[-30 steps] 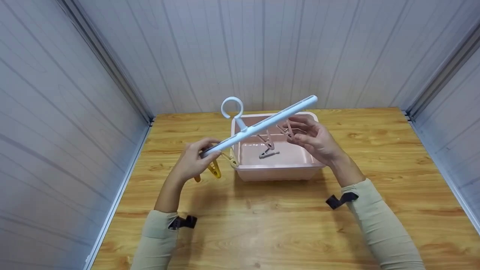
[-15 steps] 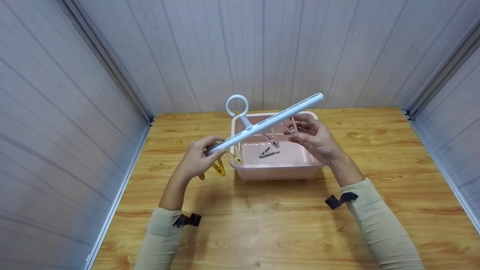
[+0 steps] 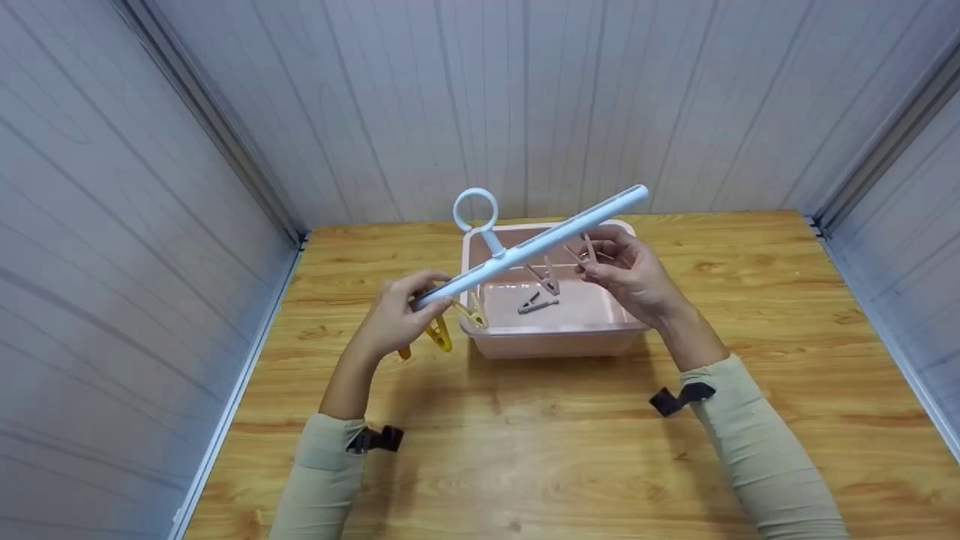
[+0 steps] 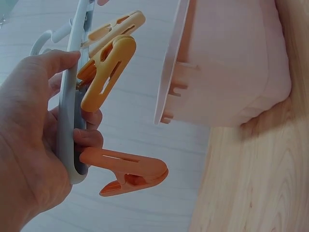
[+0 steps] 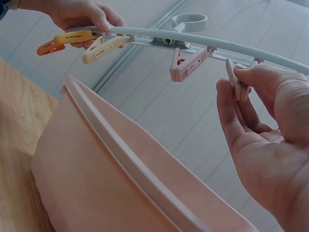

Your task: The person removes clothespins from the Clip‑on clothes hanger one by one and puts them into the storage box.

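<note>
**Q:** What surrounds the scene?

**A:** Pale ribbed wall panels (image 3: 525, 97) close in a wooden table (image 3: 525, 450) on three sides.

**Q:** Going left to right, what comes first?

**A:** At about nine o'clock from the table's middle, the left hand (image 3: 394, 319) has its fingers and thumb curled round the low end of a light blue hanger bar (image 3: 525, 251). An orange clip (image 4: 128, 171) and a yellow clip (image 4: 106, 72) hang from the bar right at that hand, with a cream clip (image 5: 104, 48) just beside them.

**Q:** And the bar itself?

**A:** It is held in the air and slants upward from the left hand toward one o'clock, crossing over a pink plastic basin (image 3: 551, 341). A ring hook (image 3: 475, 210) rises from its middle.

**Q:** What is in the centre?

**A:** The basin sits on the table at twelve o'clock, between the two hands. One grey clip (image 3: 538, 303) lies loose on its floor. A pink clip (image 5: 188, 64) hangs from the bar above it.

**Q:** And on the right?

**A:** The right hand (image 3: 634, 274) is at two o'clock, under the bar's high half. Its thumb and fingertips pinch another pink clip (image 5: 238, 82) that hangs from the bar.
</note>
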